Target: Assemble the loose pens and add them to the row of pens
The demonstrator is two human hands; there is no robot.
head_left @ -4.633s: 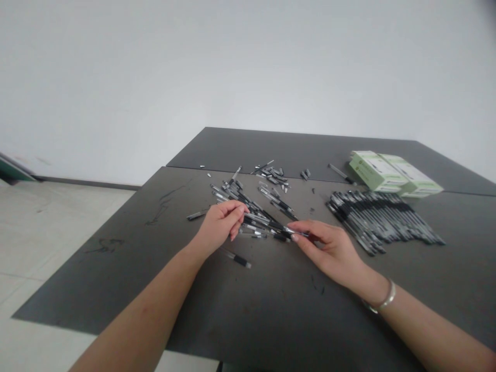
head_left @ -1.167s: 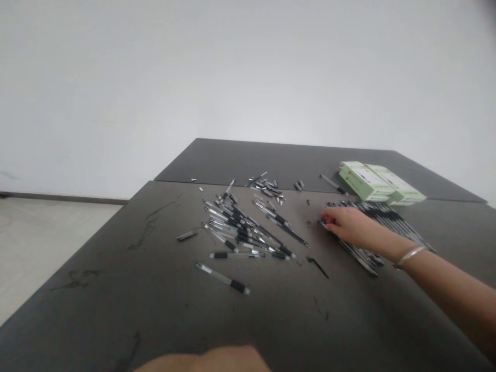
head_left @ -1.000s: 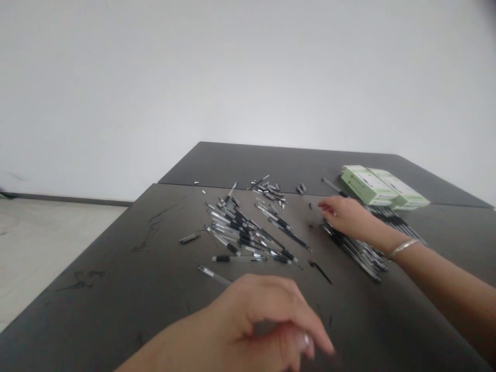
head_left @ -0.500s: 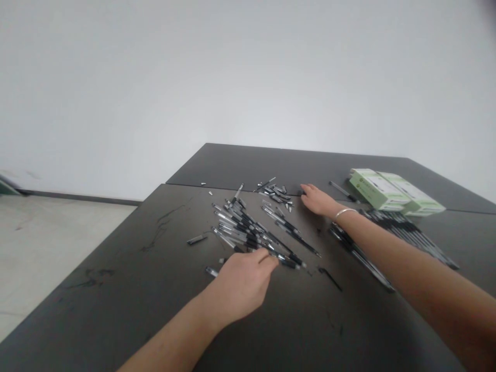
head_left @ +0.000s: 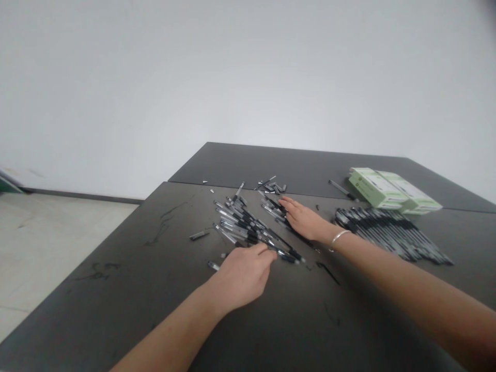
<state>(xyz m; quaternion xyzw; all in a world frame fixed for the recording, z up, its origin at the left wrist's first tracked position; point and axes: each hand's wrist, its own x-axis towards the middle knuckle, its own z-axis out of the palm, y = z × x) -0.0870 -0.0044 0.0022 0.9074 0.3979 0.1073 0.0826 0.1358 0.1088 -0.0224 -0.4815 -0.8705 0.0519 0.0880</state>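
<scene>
My left hand (head_left: 248,274) rests low at the front edge of a loose pile of gel pens (head_left: 244,222), clear barrels with black grips. Its fingers are curled in and their tips are hidden, so what they pinch cannot be made out. A pen (head_left: 213,265) sticks out from beneath that hand. Palm down, my right hand (head_left: 304,219) lies over a few pens (head_left: 271,211) on the pile's right side, its fingers stretched toward the small dark pen caps (head_left: 276,188). It partly covers these pens.
A neat row of pens (head_left: 391,232) lies to the right, before two green-and-white boxes (head_left: 382,188). One pen (head_left: 343,190) is left of the boxes. A thin black piece (head_left: 328,272) and a lone cap (head_left: 199,235) lie on the dark table (head_left: 271,330).
Both hands held a pen over the pile at first. My right hand then went to the row, past the caps, and back left onto pens. My left hand came up from below to the pile.
</scene>
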